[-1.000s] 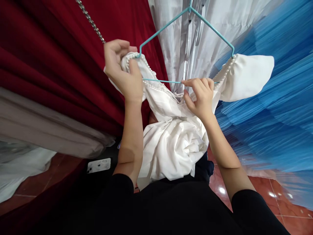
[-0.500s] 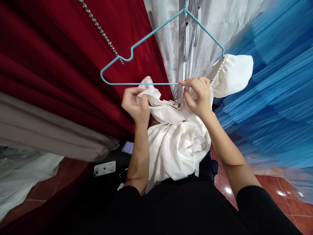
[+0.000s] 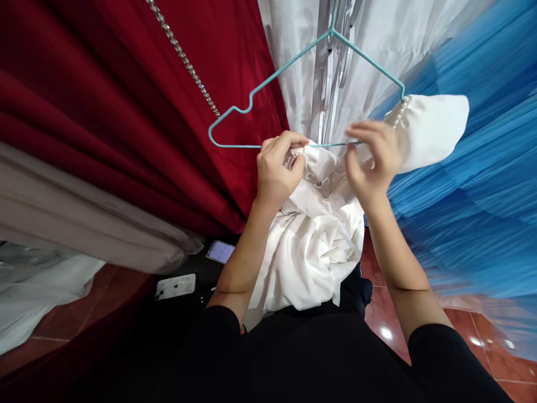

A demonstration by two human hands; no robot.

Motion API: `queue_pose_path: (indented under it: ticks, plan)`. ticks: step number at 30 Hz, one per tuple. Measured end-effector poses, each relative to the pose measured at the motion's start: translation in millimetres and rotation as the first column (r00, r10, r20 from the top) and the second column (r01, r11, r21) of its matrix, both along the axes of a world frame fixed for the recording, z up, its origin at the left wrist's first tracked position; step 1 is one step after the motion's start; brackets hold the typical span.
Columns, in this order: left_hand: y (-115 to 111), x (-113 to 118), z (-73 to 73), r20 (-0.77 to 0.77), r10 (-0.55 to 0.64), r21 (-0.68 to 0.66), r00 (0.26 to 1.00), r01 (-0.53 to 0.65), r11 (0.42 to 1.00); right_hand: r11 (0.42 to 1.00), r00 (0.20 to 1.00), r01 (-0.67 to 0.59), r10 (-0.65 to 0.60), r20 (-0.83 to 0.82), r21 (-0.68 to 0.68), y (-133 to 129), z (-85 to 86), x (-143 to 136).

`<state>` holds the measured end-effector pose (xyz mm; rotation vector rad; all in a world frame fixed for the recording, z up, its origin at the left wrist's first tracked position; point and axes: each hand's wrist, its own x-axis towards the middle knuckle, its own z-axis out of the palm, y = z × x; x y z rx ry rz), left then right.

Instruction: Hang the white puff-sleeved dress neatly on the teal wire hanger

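Left hand (image 3: 277, 170) pinches the white dress (image 3: 314, 246) at its pearl neckline, frame centre; right hand (image 3: 373, 159) grips it below the teal hanger (image 3: 268, 84).

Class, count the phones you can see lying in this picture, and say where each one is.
2. A white phone lies back-up on the dark surface at lower left; a second phone, screen lit, lies just above-right of it. Fabric may hide others.

sleeves: black, pushed up to elbows | forearms: bare | torso: black garment
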<state>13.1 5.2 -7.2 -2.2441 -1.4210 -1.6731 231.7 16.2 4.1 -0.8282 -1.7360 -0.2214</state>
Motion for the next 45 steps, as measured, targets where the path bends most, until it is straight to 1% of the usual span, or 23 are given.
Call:
queue_pose_path:
  ticks: [2,3,4,7,10,14,16,19,21,23,26,27,28,30,31,32,33,34,36,38,41,43,45]
  plan:
    - [-0.1,3.0,-1.9,-0.029,0.005,0.021,1.0,-0.004,1.0,0.983,0.988,0.094,-0.073,-0.138,0.156,12.3,9.1,18.3]
    - [0.1,4.5,-2.1,-0.036,0.002,0.029,0.999,-0.001,1.0,0.968,0.978,0.143,-0.106,-0.181,0.206,19.6,13.2,28.3]
    - [0.4,5.5,-2.0,-0.042,0.0,0.032,0.999,0.002,0.999,0.958,0.969,0.187,-0.144,-0.201,0.215,27.0,17.0,38.0]
    - [2.2,4.6,-0.6,-0.047,0.024,0.027,0.999,-0.023,0.999,0.963,0.958,0.241,-0.216,-0.189,0.121,44.1,27.7,59.7]
    - [3.7,-0.7,0.3,-0.043,0.037,0.039,0.998,-0.035,0.999,0.964,0.944,0.265,-0.256,-0.208,0.016,51.1,40.7,68.3]
    - [4.5,-6.1,-0.9,-0.038,-0.02,0.084,0.999,0.023,0.996,0.957,0.913,0.289,-0.281,-0.296,-0.018,52.5,58.5,76.1]
    - [5.3,-7.7,-1.8,-0.031,-0.048,0.117,0.998,0.051,0.992,0.953,0.891,0.299,-0.296,-0.343,-0.045,51.7,62.1,81.9]
    - [7.9,-11.2,-2.1,-0.021,-0.077,0.152,0.997,0.08,0.985,0.938,0.828,0.325,-0.342,-0.444,-0.116,48.4,54.4,91.1]
    - [9.7,-13.1,-2.0,-0.018,-0.083,0.162,0.996,0.085,0.983,0.925,0.788,0.33,-0.381,-0.483,-0.191,44.5,39.8,96.6]
    - [10.5,-12.6,-2.0,-0.015,-0.102,0.164,0.995,0.103,0.981,0.899,0.777,0.312,-0.428,-0.462,-0.308,37.9,18.8,100.6]
    - [9.0,-6.8,-2.5,0.019,-0.146,0.145,0.989,0.142,0.979,0.818,0.823,0.234,-0.454,-0.34,-0.525,20.3,-15.6,98.9]
    - [8.1,-4.4,-2.8,0.036,-0.151,0.141,0.988,0.144,0.979,0.8,0.859,0.197,-0.419,-0.294,-0.566,12.2,-24.8,95.2]
    - [7.3,-2.5,-3.1,0.052,-0.15,0.146,0.987,0.141,0.979,0.799,0.901,0.157,-0.357,-0.247,-0.581,3.4,-31.5,89.8]
    - [6.3,-1.0,-3.6,0.065,-0.145,0.165,0.987,0.132,0.977,0.854,0.989,0.049,-0.114,-0.095,-0.517,-14.3,-35.8,75.0]
    - [6.1,-1.4,-3.7,0.067,-0.148,0.176,0.987,0.134,0.975,0.891,1.0,-0.016,0.017,-0.002,-0.455,-22.0,-33.3,66.2]
    - [6.0,-2.2,-3.7,0.066,-0.154,0.182,0.986,0.14,0.973,0.924,0.99,-0.079,0.117,0.081,-0.373,-27.9,-28.1,57.3]
    - [5.9,-3.3,-3.6,0.066,-0.16,0.184,0.985,0.146,0.972,0.95,0.974,-0.125,0.172,0.148,-0.285,-31.6,-21.1,48.5]
    - [5.7,-4.4,-3.4,0.067,-0.164,0.18,0.984,0.149,0.972,0.968,0.963,-0.147,0.187,0.192,-0.204,-32.9,-13.4,40.4]
    - [5.1,-5.8,-3.0,0.066,-0.163,0.168,0.984,0.15,0.974,0.986,0.966,-0.125,0.146,0.213,-0.107,-28.6,-0.3,27.1]
    - [4.6,-6.3,-2.9,0.051,-0.145,0.147,0.988,0.136,0.98,0.988,0.974,-0.095,0.117,0.195,-0.118,-18.1,4.0,18.1]
    - [5.4,-6.2,-3.5,0.034,-0.125,0.131,0.992,0.12,0.984,0.982,0.983,-0.113,0.133,0.125,-0.155,-1.2,-7.9,11.6]
    - [5.9,-5.6,-4.5,0.029,-0.152,0.13,0.988,0.147,0.981,0.987,0.99,-0.106,0.115,0.075,-0.119,6.0,-20.0,10.7]
    - [4.1,-5.0,-6.5,0.013,-0.184,0.142,0.983,0.181,0.973,0.995,0.997,-0.064,0.067,0.033,-0.081,9.3,-27.8,11.2]
